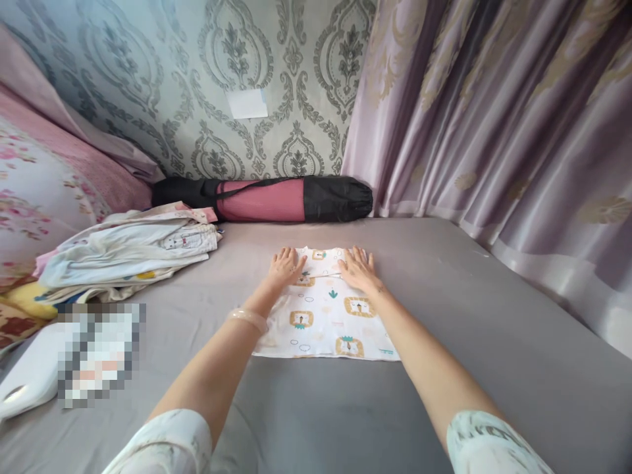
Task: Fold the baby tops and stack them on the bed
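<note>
A white cloth (323, 322) printed with lion faces and green plants lies flat on the grey sheet, its far edge folded over in a narrow strip. My left hand (286, 265) rests palm down at the far left corner of that strip, fingers spread. At the far right corner, my right hand (359, 266) lies flat on the cloth with its fingers apart. Around my left wrist is a pale bangle (248, 318).
A pink and black rolled bag (261, 199) lies along the patterned wall. Folded clothes (123, 253) are piled at the left beside floral bedding (39, 178). A white object (37, 368) and a blurred-out item sit nearer. Purple curtains (469, 118) hang at the right.
</note>
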Motion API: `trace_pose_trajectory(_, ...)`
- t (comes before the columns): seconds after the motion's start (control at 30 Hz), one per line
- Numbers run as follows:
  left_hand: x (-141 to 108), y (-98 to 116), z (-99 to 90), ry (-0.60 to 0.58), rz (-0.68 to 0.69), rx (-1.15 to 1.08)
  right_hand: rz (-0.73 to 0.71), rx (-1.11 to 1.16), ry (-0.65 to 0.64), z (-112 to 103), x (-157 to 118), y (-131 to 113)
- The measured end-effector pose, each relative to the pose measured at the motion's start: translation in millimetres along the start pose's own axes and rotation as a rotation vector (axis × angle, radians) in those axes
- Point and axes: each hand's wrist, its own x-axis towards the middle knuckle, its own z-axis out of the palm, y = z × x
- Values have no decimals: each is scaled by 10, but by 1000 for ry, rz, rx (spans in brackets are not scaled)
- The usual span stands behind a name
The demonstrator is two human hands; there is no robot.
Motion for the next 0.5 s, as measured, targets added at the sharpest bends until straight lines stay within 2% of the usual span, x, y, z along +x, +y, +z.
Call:
trace_pose_trajectory(0.07, -25, -76, 1, 34, 103, 39, -131, -23, -2, -17, -31, 6)
trace_pose_trajectory(0.17, -68, -155, 70, -14, 203, 51, -258, -20, -49, 10, -64, 0)
trace_pose_trajectory(0.3, -74, -209, 122, -60, 190, 37, -255, -7, -57, 36, -58, -10)
trace_pose_trajectory(0.43, -84, -166, 23, -100, 193, 63, -249, -11, -68, -21, -93, -37)
trace_pose_trajectory(0.5, -131, -89, -31, -64, 238, 102, -286, -13, -59, -42, -162, -68)
